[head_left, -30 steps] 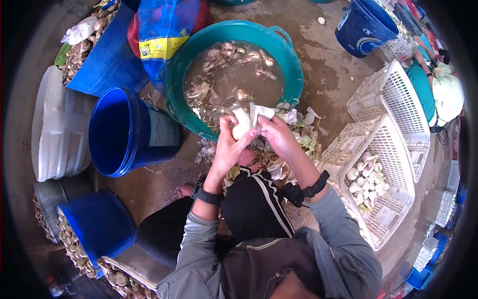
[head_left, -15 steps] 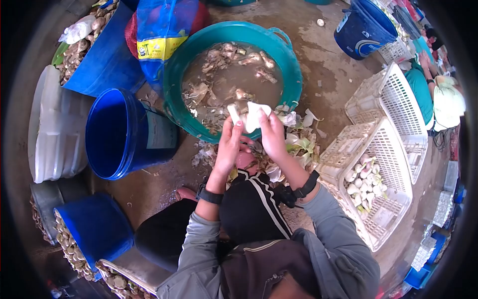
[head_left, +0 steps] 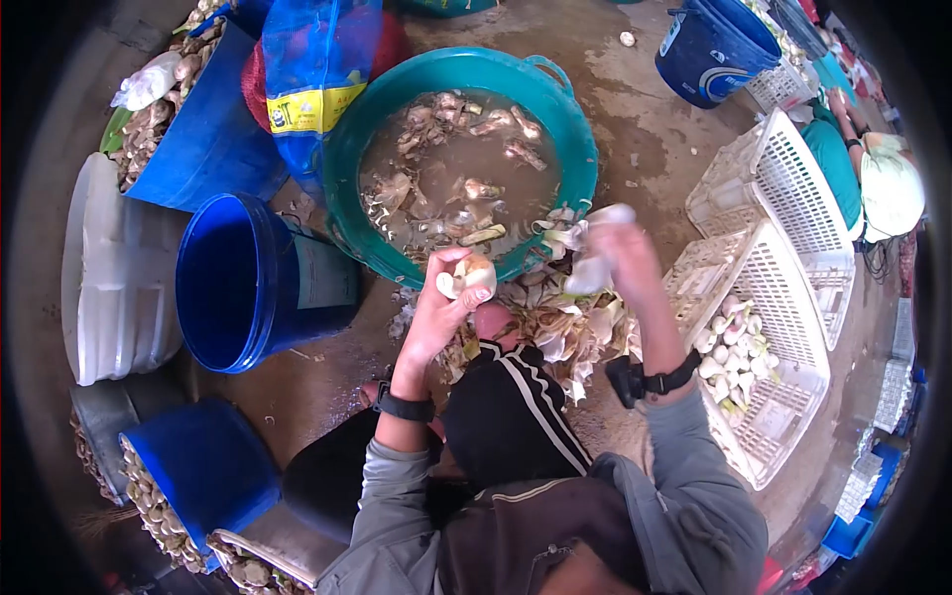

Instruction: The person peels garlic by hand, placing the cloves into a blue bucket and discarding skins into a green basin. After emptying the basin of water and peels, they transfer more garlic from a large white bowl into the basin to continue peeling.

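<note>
My left hand (head_left: 436, 307) is closed around a pale, partly peeled bulb (head_left: 468, 279), its thumb pressed on the front. That hand is just over the near rim of a green tub (head_left: 342, 213) of murky water. In the water float several brownish unpeeled bulbs (head_left: 481, 188) and bits of skin. Off to the right, my right hand (head_left: 627, 260) is smeared by motion over a heap of peelings (head_left: 565, 332). Blurred whitish pieces of peel (head_left: 590, 276) show at its fingers; I cannot tell whether it grips them.
White crates (head_left: 808, 367) stand to the right, one with peeled bulbs (head_left: 732, 357). Left of the tub is a blue bucket (head_left: 223, 288); a tipped blue container (head_left: 203, 466) of bulbs lies nearer. Another blue bucket (head_left: 709, 59) stands far right. A person (head_left: 888, 188) sits beyond the crates.
My hands were together over the tub's near rim with the white bulb and peel. The right has swung away to the right, while the left stays near with the bulb, slightly lower.
</note>
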Demonstrator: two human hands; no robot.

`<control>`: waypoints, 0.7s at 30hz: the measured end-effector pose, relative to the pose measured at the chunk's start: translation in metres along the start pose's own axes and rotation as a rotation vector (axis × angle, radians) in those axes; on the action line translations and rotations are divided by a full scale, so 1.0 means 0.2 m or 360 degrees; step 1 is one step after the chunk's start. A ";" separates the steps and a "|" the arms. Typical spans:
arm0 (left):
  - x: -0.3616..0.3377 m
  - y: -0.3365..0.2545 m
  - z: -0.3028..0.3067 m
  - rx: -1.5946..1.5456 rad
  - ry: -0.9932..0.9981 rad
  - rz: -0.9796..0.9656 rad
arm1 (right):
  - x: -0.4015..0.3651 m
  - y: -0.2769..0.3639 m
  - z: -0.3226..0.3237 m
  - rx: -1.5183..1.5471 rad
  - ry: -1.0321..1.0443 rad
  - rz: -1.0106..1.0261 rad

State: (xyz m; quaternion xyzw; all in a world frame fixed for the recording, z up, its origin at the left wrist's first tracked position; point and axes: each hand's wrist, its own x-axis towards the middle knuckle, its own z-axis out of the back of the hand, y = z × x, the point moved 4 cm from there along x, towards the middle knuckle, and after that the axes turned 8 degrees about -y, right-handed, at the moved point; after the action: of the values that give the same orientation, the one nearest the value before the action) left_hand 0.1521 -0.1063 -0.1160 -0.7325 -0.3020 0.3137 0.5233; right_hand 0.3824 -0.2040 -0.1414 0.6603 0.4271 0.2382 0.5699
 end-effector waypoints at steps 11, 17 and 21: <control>-0.02 -0.18 -0.12 0.0972 -0.0275 -0.0309 | -0.18 0.28 -0.48 -0.1295 0.0234 0.1043; -0.04 -0.14 -0.11 0.0437 -0.0025 -0.0430 | -0.17 0.22 -0.44 -0.0787 0.0263 0.0502; -0.01 -0.04 -0.10 -0.0435 -0.0309 0.0058 | -0.21 0.17 -0.45 0.0246 0.0786 -0.0394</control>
State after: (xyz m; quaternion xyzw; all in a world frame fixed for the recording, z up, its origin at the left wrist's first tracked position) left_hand 0.1641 -0.1176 -0.1036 -0.7686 -0.3775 0.3484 0.3813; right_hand 0.2981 -0.1882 -0.0813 0.5665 0.6473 0.2872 0.4214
